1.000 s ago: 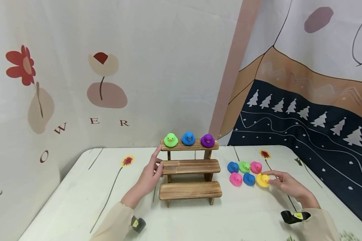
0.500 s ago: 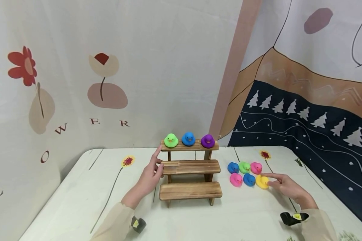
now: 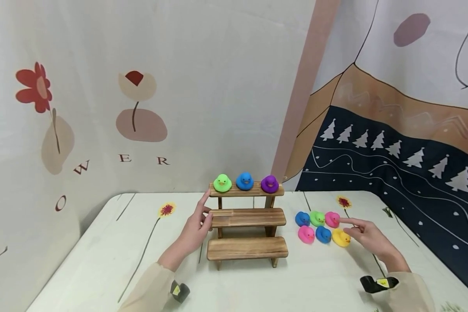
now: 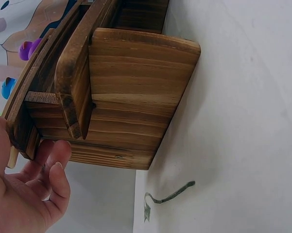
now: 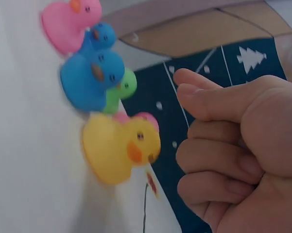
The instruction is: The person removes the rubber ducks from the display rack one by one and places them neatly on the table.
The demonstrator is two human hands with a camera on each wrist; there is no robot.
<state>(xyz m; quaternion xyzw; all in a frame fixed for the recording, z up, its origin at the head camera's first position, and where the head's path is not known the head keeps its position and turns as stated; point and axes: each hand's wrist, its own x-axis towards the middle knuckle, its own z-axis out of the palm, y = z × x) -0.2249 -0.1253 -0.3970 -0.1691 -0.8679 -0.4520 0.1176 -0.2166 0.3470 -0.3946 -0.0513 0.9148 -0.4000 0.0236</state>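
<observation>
A three-tier wooden stand (image 3: 247, 249) bears a green rubber duck (image 3: 222, 183), a blue one (image 3: 244, 181) and a purple one (image 3: 270, 184) on its top shelf. My left hand (image 3: 195, 229) holds the stand's left end, its index finger reaching up to the top shelf and its thumb at the middle one. To the right, my right hand (image 3: 370, 238) hovers with its index fingertip close to a pink duck (image 3: 332, 219); I cannot tell whether they touch. Just below that finger sits a yellow duck (image 5: 119, 150). In the right wrist view the lower fingers are curled around nothing.
Beside the yellow duck stand a blue duck (image 3: 323, 235) and a pink one (image 3: 306, 234). Behind them are another blue duck (image 3: 302, 219) and a green one (image 3: 317, 218). A printed cloth covers the table (image 3: 257, 290), and printed curtains (image 3: 195, 86) hang behind.
My right hand has come off the yellow duck and moved slightly up toward the back-row pink duck. The left hand stays at the stand; the view has shifted slightly.
</observation>
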